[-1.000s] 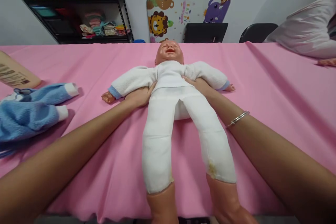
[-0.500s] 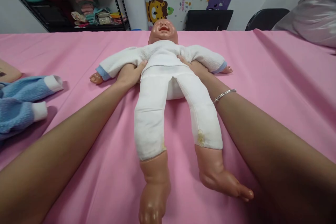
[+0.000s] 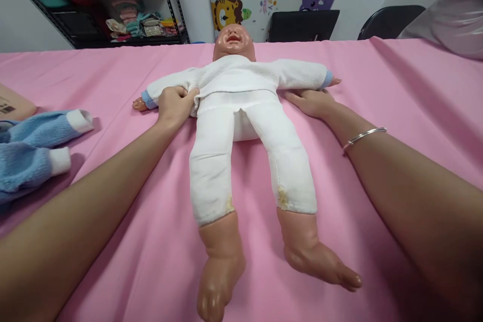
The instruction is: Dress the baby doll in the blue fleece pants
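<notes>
Soft-bodied doll on the counter, the hem of its white top in the left hand's grip

Head view: the doll lies on its back in the middle of the frame, head at top centre, bare feet toward the lower edge. The left hand, left of centre, has its grip closed on bunched cloth at the top's side. The right hand, right of centre, lies low beside the doll, its fingers partly under the sleeve; whether that grip holds anything I cannot tell. The top looks soft, stretchy and light, best pinched by the hem or cuff. The trunk and the cloth-covered legs should give a little, while the glossy head and feet look stiff and probably slippery. The whole doll may be fairly heavy, so lifting seems safest with one palm beneath the back and another behind the head
</notes>
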The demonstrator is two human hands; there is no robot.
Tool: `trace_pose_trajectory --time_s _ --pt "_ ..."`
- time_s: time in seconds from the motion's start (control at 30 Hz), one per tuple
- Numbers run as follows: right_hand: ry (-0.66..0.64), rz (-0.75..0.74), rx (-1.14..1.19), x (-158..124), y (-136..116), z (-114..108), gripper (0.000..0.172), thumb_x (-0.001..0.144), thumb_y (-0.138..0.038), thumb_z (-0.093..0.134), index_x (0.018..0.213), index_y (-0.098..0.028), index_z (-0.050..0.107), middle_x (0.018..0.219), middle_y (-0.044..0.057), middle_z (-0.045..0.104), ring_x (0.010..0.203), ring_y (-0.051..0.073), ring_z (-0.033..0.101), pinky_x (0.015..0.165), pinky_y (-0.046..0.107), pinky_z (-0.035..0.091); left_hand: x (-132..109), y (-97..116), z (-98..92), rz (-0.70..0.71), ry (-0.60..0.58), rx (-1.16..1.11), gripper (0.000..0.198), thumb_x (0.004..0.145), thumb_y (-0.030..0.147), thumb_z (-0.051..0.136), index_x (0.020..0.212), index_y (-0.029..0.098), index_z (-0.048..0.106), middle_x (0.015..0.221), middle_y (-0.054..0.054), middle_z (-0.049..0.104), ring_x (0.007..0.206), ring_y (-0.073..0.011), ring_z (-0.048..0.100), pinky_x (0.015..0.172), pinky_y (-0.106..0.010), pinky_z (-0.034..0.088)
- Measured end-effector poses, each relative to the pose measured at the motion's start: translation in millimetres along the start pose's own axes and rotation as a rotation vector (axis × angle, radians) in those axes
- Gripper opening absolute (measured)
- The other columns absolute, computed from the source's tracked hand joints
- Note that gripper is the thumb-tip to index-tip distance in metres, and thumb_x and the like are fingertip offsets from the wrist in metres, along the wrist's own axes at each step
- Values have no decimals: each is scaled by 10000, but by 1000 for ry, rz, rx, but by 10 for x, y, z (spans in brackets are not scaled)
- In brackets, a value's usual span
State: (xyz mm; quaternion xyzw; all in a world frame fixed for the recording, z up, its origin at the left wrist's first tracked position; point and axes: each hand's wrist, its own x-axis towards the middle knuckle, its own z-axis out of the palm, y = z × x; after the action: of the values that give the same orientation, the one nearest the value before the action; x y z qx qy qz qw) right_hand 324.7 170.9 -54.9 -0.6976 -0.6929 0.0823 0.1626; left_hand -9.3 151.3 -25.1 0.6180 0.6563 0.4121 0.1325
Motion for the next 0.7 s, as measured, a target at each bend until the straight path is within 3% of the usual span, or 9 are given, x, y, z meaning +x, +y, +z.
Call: trace_pose_trajectory --time_s 0.17,0.37,0.53,0.7 --pt "-22 96 -113 -148 316 -90 656 981 -580 333 1495 -186 438 1551 134 338 1445 401 276 1168 585 234 -18 25 7 -6 -28 28 447 864 373 595 490 186 438 506 16 397 565 -141 381 666 -300 352" --pt "-54 138 -171 -397 248 -142 686 988 -544 297 1524 -120 360 1594 181 204 1508 329 140 1183 583 172 -14 28 -79 -20 -242 96 427 909 427 519 550 198 488 623 -25 556 639 -188 475 665 -308 350" --pt "-20 222 -151 -619 118 -125 768 969 -565 280 1518 -30 324 1581 216 209 1486 356 198 1170 598 183 -61 -97 -123 192 -346 112 202 835 285 516 649 207 533 821 -56 655 794 -232 566 729 -309 411" --pt "122 284 -105 -723 30 -56 759 948 -507 357 1473 41 367 1529 250 316 1431 388 304 1154 579 244 -157 -160 -144 231 -345 97 170 801 313 507 798 188 623 1019 -99 687 960 -288 611 858 -376 452"
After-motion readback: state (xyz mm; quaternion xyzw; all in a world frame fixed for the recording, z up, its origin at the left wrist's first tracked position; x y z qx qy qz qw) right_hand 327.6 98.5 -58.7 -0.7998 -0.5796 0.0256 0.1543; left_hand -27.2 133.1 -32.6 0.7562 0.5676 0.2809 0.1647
